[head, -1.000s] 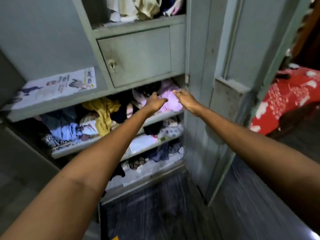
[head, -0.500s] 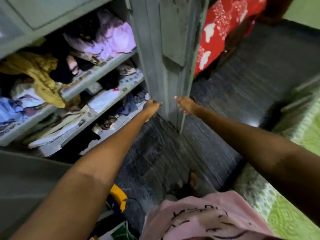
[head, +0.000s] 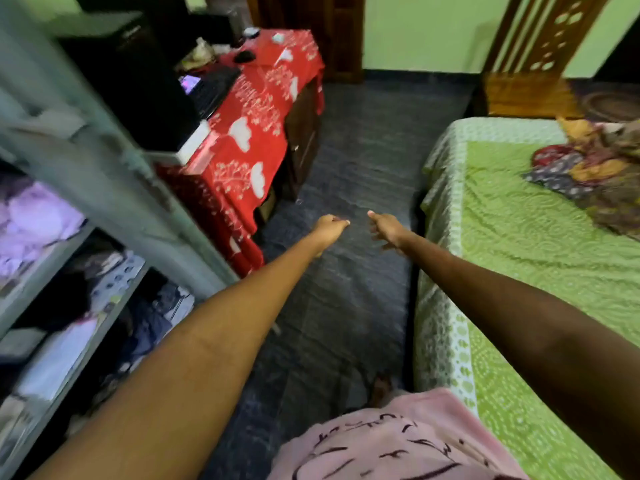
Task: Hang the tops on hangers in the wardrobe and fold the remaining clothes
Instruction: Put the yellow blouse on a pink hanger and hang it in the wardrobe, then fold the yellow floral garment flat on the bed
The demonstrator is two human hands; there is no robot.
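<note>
From my seat both arms reach forward over a strip of dark, streaked floor [head: 349, 161], the widest open lane, running toward twelve o'clock between the wardrobe and the bed. My left hand [head: 329, 230] is curled into a loose fist and grips nothing; my right hand [head: 386, 230] hangs with fingers loosely bent, thumb up, also holding nothing. The two are near each other but apart.

At nine o'clock the grey metal wardrobe [head: 104, 188] shows its open shelves, stuffed with crumpled clothes [head: 38, 220] (lilac on the upper shelf, darker ones below, blurred). Beyond it, at eleven, a table draped in a red cloth [head: 249, 133] with white prints narrows the lane.

At three o'clock lies the bed [head: 519, 271], its green patterned sheet hanging over the edge. A heap of patterned garments [head: 595, 168] sits at two o'clock on it.
</note>
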